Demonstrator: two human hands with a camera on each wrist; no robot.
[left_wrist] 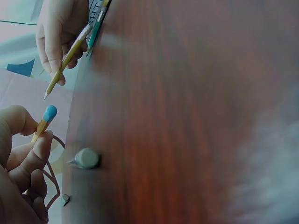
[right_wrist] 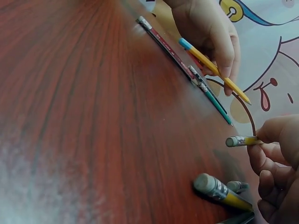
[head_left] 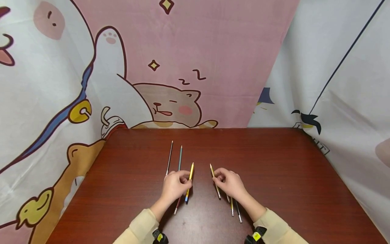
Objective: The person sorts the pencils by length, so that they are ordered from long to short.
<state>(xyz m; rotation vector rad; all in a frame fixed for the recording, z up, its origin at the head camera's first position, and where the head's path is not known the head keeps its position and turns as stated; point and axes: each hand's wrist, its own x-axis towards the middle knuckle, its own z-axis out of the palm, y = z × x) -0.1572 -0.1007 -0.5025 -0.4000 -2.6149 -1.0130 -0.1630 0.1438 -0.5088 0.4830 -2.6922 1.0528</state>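
Note:
Thumb and fingers of my left hand (head_left: 173, 186) pinch a yellow pencil (head_left: 191, 171) with a blue end, held tilted with its point away from me. My right hand (head_left: 231, 184) pinches another yellow pencil (head_left: 218, 191), which has a pale eraser and a point aimed up and left. On the table around the left hand lie a teal pencil (head_left: 180, 157), a dark slim pencil (head_left: 170, 156) and a red pencil (right_wrist: 163, 45) with an eraser. Below the right hand lie a yellow pencil (head_left: 232, 207) and a dark one (head_left: 238, 213), their erasers toward me; a third eraser end (head_left: 228, 198) shows beside them.
The dark red-brown wooden table (head_left: 289, 186) spans the area under both hands. Behind it hangs a pink and white cloth (head_left: 225, 61) printed with cartoon animals, which continues down the left side. A white cloth (head_left: 344, 74) hangs at the right.

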